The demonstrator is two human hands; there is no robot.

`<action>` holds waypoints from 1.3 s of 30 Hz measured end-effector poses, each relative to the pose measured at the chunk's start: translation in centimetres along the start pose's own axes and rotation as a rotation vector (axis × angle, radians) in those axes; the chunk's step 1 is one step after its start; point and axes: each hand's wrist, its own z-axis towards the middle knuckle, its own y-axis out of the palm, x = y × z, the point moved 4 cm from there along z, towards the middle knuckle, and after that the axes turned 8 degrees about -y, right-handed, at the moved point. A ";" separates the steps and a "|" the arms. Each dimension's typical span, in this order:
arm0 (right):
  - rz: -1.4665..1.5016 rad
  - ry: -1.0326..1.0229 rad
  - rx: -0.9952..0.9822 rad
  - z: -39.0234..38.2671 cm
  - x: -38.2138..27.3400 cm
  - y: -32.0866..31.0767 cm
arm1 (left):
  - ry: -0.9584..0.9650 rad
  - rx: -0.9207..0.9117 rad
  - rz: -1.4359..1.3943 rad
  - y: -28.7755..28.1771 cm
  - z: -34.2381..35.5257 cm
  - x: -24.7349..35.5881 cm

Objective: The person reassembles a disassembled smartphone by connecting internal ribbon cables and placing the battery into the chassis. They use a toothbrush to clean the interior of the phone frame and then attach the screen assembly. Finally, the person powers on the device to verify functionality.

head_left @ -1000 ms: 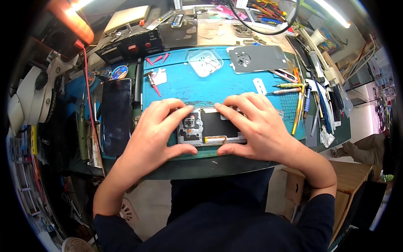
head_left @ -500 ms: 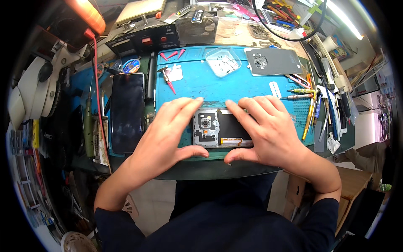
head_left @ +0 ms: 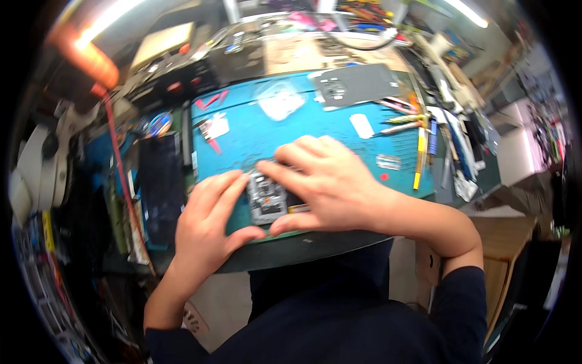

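Observation:
An opened phone (head_left: 267,198) lies across the blue mat in front of me, its back cover off and its inner parts showing. My right hand (head_left: 330,188) arches over it, fingers on the far long edge and thumb on the near one, hiding most of its right part. Beside the phone's left end, my left hand (head_left: 212,209) has its thumb and fingers apart, the tips close to the corners. Blur leaves it unclear whether these tips touch the phone. A dark back cover (head_left: 357,85) with a camera cutout lies on the mat's far right part.
A clear plastic box (head_left: 280,102) with small parts is at the mat's far side. A dark phone (head_left: 160,189) lies left of the mat. Screwdrivers (head_left: 403,127) and a yellow pen-like tool (head_left: 419,164) lie at right. A red cable (head_left: 118,164) runs down the left.
My right hand has slid left along the phone and covers more of it. The left hand stays by the left end. My view has shifted and blurred; small pieces now show right of my hand.

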 end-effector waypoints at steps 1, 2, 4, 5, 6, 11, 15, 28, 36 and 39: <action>0.002 -0.015 0.042 -0.4 -0.1 0.2 | -0.021 0.025 -0.028 0.1 -0.3 -0.1; 0.012 0.005 0.051 -0.8 0.2 -0.1 | 0.029 -0.005 -0.004 0.5 -0.1 0.0; 0.042 0.011 0.081 -1.1 0.5 -1.2 | 0.110 -0.046 0.073 0.4 -0.1 0.2; 0.067 0.060 0.180 -2.0 0.7 -2.4 | 0.110 -0.055 0.078 0.4 -0.1 0.4; 0.002 0.109 0.219 -3.1 1.3 -3.8 | 0.107 -0.057 0.085 0.3 -0.2 0.5; -0.449 0.604 0.107 -12.3 7.3 -9.9 | 0.075 -0.053 -0.066 0.2 -0.6 0.4; -0.435 0.386 0.050 -13.6 9.1 -9.3 | 0.167 -0.052 0.040 0.2 -1.3 0.0; -0.011 0.435 0.525 -12.1 10.4 -10.5 | 0.181 0.015 0.066 -0.3 -2.0 1.0; 0.580 0.557 0.674 -6.4 10.1 -11.9 | -0.139 0.242 -0.104 -1.5 5.8 0.0; 0.392 0.565 0.528 -1.7 8.3 -10.2 | -0.052 0.232 0.190 1.3 9.8 -1.1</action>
